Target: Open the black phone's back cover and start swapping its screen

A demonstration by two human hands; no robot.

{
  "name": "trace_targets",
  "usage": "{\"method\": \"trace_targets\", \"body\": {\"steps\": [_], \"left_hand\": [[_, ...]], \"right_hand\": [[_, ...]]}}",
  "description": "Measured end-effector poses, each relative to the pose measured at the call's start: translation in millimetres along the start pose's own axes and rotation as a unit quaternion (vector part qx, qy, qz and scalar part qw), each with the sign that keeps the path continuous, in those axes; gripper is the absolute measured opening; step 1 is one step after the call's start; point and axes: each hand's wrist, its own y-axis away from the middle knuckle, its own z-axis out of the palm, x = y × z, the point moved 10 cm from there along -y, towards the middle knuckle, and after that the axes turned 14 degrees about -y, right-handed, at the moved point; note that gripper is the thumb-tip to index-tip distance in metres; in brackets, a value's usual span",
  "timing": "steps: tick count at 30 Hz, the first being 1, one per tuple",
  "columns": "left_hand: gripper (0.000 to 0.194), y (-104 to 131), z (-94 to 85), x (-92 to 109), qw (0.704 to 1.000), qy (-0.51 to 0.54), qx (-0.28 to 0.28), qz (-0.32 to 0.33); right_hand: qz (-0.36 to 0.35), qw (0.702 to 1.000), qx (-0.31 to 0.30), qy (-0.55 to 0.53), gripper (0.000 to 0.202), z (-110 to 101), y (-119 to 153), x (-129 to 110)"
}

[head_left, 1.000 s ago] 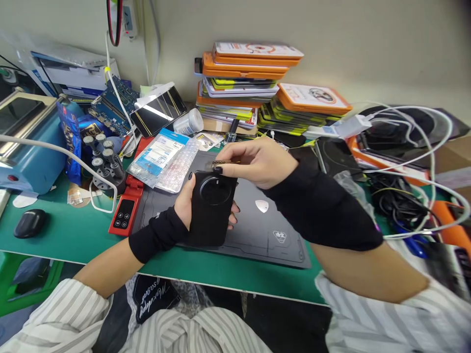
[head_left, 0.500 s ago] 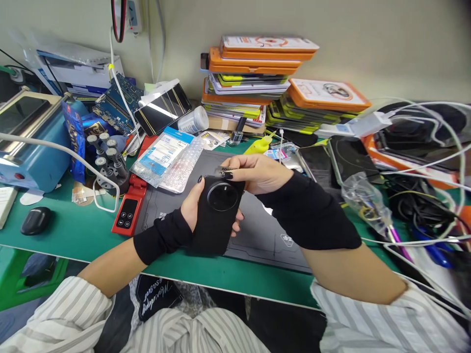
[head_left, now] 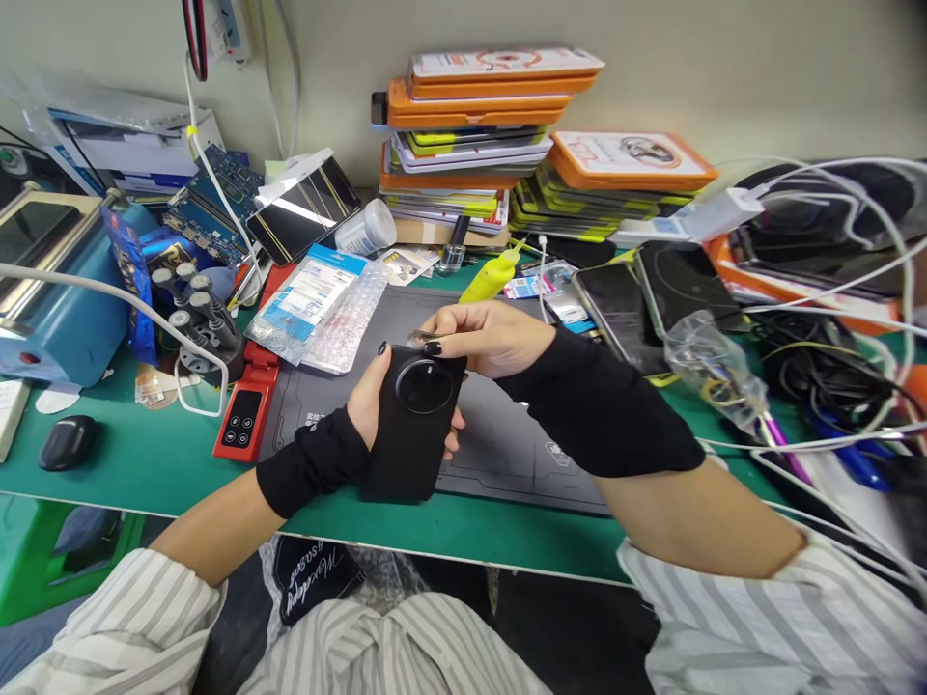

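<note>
A black smartphone (head_left: 407,439) with a large round camera ring (head_left: 424,385) stands tilted over the grey mat, its back facing me. My left hand (head_left: 369,401) grips it by both sides, thumb on the left edge and fingertips showing at the right edge. At the phone's top edge, my right hand (head_left: 485,338) pinches a small, partly clear piece (head_left: 418,339) between thumb and fingers. What that piece is I cannot make out, as the fingers cover most of it. Black sleeves cover both wrists.
Beneath lies a grey work mat (head_left: 492,463). A red device (head_left: 241,420), a grey tool holder (head_left: 207,333) and plastic packets (head_left: 311,304) stand left. Behind are stacked orange boxes (head_left: 492,106) and a yellow bottle (head_left: 491,277); phones (head_left: 688,290) and white cables lie right.
The whole view has shifted slightly, with the scene moving left and up. Both hands keep their hold; the right fingers stay at the phone's top edge with the small piece.
</note>
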Motion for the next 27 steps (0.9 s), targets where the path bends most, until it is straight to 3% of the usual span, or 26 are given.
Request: {"method": "trace_targets", "body": {"steps": [6,9,10,11,12,14,16,18,22,25,27], "left_hand": [[0.088,3,-7.4,8,0.997,0.018,0.067,-0.018],[0.085,3,-9.8,10,0.997,0.025,0.070,-0.018],[0.084,3,-10.4,11,0.997,0.027,0.068,-0.015],[0.084,3,-10.7,11,0.997,0.028,0.064,-0.013],[0.084,3,-10.8,12,0.998,0.029,0.060,-0.011],[0.085,2,-10.8,11,0.998,0.031,0.052,-0.010],[0.085,2,-11.4,11,0.998,0.031,0.048,-0.009],[0.085,2,-11.4,12,0.999,0.029,0.042,-0.002],[0.088,3,-9.9,15,0.999,0.027,0.031,0.011],[0.088,4,-8.5,15,0.999,0.032,0.025,0.011],[0.087,5,-6.6,16,0.999,0.036,0.017,0.013]], "right_hand": [[-0.023,0.996,0.091,-0.006,0.058,-13,2,-6],[-0.118,0.981,0.152,0.037,0.049,-40,22,-20],[-0.172,0.962,0.193,0.087,0.042,-54,32,-28],[-0.252,0.918,0.275,0.135,0.041,-75,50,-42],[-0.323,0.851,0.375,0.175,0.042,-95,72,-53],[-0.363,0.785,0.457,0.207,0.042,-121,86,-56],[-0.332,0.759,0.493,0.264,0.060,-141,75,-54],[-0.278,0.761,0.485,0.329,0.081,-152,47,-51],[-0.256,0.782,0.432,0.371,0.054,-151,8,-51],[-0.272,0.814,0.376,0.349,0.047,-133,11,-50],[-0.298,0.825,0.313,0.364,0.048,-108,26,-53]]}}
